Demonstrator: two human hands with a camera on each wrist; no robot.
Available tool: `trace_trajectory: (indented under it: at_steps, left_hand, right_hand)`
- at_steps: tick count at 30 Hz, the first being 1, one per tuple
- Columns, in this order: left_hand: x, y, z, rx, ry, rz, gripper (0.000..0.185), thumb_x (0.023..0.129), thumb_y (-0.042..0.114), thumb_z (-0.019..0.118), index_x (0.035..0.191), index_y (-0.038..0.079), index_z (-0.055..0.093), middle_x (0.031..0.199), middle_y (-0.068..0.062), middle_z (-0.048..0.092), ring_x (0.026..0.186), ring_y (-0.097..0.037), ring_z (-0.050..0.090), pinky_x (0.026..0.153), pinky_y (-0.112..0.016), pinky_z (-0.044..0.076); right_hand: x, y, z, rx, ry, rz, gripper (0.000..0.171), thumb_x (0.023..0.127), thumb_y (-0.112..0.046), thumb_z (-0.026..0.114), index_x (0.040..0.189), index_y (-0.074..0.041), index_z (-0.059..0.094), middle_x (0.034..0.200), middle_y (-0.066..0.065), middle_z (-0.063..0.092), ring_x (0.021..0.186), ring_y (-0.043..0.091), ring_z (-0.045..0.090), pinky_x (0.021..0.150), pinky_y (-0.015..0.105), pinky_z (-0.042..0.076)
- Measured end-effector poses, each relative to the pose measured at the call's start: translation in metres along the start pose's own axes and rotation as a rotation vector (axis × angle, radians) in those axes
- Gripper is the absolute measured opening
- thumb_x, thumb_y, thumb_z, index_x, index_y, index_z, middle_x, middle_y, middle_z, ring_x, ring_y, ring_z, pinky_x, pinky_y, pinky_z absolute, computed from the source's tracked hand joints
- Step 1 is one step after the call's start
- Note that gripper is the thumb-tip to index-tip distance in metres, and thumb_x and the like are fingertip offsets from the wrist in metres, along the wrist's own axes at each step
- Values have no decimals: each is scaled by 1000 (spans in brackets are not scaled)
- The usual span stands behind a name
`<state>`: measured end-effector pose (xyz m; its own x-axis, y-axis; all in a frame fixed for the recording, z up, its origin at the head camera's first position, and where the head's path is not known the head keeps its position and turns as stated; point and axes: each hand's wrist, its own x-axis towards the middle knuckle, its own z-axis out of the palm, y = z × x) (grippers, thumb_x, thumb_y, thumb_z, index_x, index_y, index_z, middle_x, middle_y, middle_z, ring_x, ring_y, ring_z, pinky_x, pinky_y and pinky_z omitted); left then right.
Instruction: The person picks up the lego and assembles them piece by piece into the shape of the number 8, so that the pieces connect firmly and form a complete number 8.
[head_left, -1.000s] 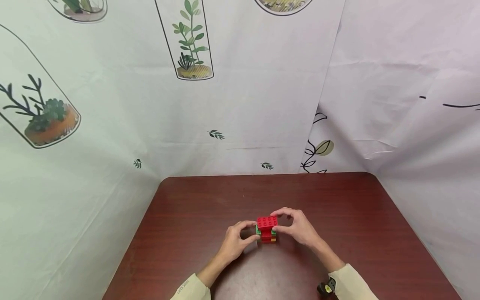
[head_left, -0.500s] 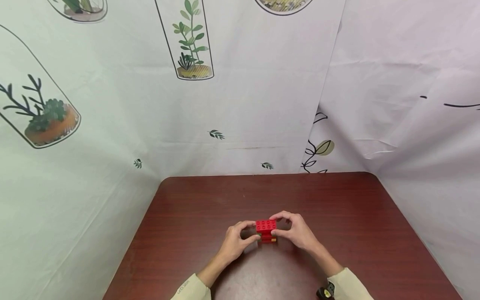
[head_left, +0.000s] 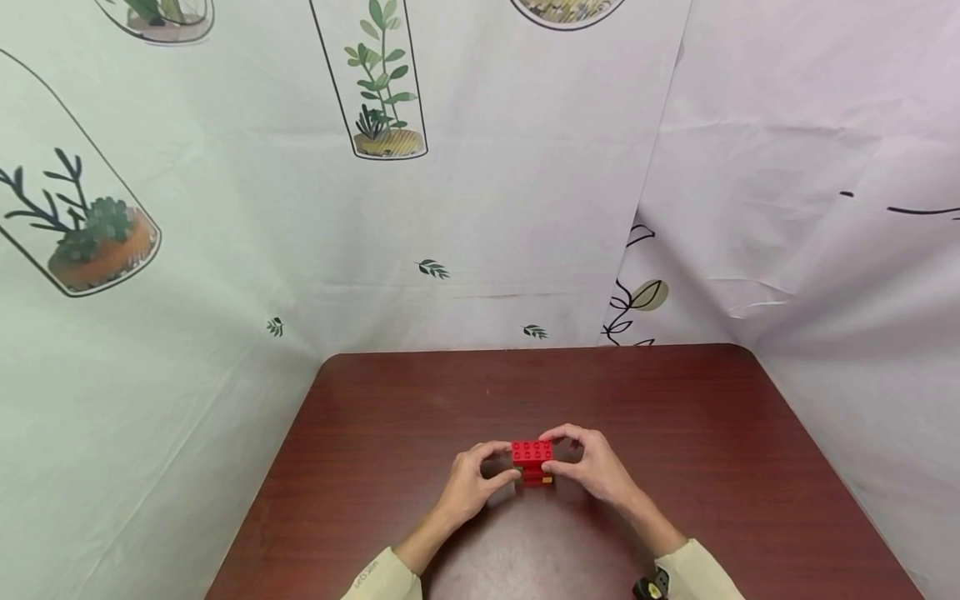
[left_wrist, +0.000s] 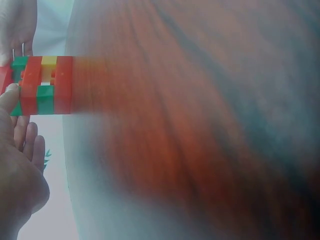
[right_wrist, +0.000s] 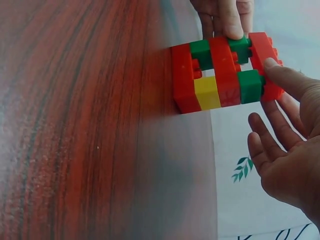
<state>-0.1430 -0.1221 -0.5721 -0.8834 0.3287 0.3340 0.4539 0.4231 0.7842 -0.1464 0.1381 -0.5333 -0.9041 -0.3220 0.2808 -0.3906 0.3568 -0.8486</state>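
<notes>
A small stack of toy bricks [head_left: 532, 463] stands on the dark red table [head_left: 675, 400], topped by a red studded brick [head_left: 532, 451]. Red, green and yellow layers show in the right wrist view, where the brick stack [right_wrist: 220, 75] has a small gap in its middle. My left hand [head_left: 510, 461] holds the stack's left side, with its thumb [left_wrist: 10, 97] on the edge and a fingertip on a green brick [right_wrist: 239, 47]. My right hand [head_left: 550, 451] pinches the top red brick, thumb [right_wrist: 287, 80] at the near side and forefinger curled over the far side.
Printed plant curtains [head_left: 450, 208] close in the table at the back and on both sides. A small black device [head_left: 649, 587] sits at my right cuff. The table's front edge is out of view.
One second ago the top red brick sat higher over the stack. It has come down onto the bricks below, and both hands have settled lower with it. Nothing has moved in the last half second.
</notes>
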Motion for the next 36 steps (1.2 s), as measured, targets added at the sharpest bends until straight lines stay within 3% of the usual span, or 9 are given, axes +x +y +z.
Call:
trace_trajectory:
  at_steps: [6,16,24,36]
  left_hand:
    - [0,0,0,1,1,3,37,93,29,85,126,16,75,115,6,77,110,-19,71,96,-45,57]
    - [0,-1,0,-10,3,12,38,92,27,85,126,13,75,114,4,77,107,-20,72,94,-45,58]
    - [1,0,-1,-21,1,9,38,92,27,86,126,12,75,114,1,77,107,-23,72,93,-47,58]
    - [1,0,-1,-22,3,18,38,93,26,85,126,13,75,115,3,77,107,-21,72,94,-46,58]
  right_hand:
    - [-2,2,2,-14,0,20,35,85,-20,93,117,-17,78,110,-5,77,97,33,65,83,40,53]
    - [-6,6,6,66,36,26,36,84,-17,93,116,-11,79,107,3,78,83,24,69,72,30,57]
    - [-8,8,8,54,62,19,37,82,-16,93,116,-10,80,107,4,79,82,18,70,70,26,56]
    - [-5,11,6,118,-8,60,36,84,-11,92,116,-3,79,108,13,78,86,26,76,70,26,61]
